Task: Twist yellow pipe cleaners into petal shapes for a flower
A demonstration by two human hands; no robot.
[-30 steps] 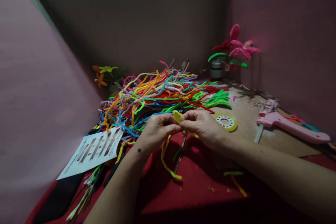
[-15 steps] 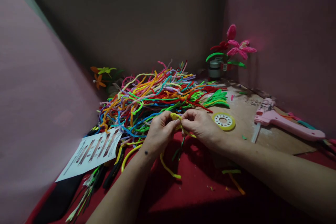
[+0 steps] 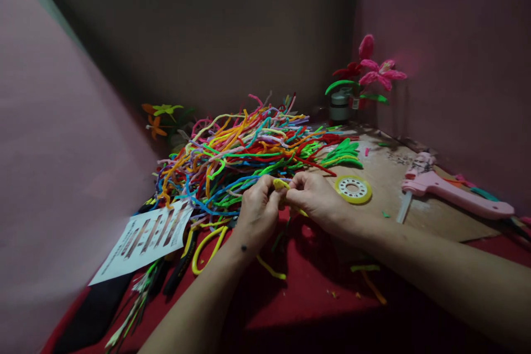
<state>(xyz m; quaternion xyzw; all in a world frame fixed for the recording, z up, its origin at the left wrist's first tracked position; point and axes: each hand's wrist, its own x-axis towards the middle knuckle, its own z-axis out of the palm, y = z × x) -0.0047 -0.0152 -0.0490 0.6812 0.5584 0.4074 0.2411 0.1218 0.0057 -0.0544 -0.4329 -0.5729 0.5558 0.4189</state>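
Observation:
Between my two hands is a yellow pipe cleaner [image 3: 281,183], pinched close to its bent top. My left hand [image 3: 262,207] grips it with thumb and fingers, the knuckles hiding part of it. On the other side my right hand [image 3: 315,199] is closed on the same pipe cleaner, and a yellow end pokes out below those fingers. Just behind both hands lies a large heap of coloured pipe cleaners [image 3: 244,144]. A loose yellow pipe cleaner piece [image 3: 271,269] rests on the red cloth [image 3: 307,301] beneath.
Right of my hands are a yellow tape roll [image 3: 353,190] and a pink glue gun [image 3: 456,191] on a brown board [image 3: 440,227]. To the left lie a printed sheet [image 3: 143,240], black-handled pliers [image 3: 180,265] and yellow-handled scissors [image 3: 209,249]. Pink pipe-cleaner flowers [image 3: 382,73] stand behind.
My left hand has shifted slightly right and turned, its wrist moving right and uncovering more of the yellow scissor handle. My right hand stays nearly in place, still pinching the yellow pipe cleaner.

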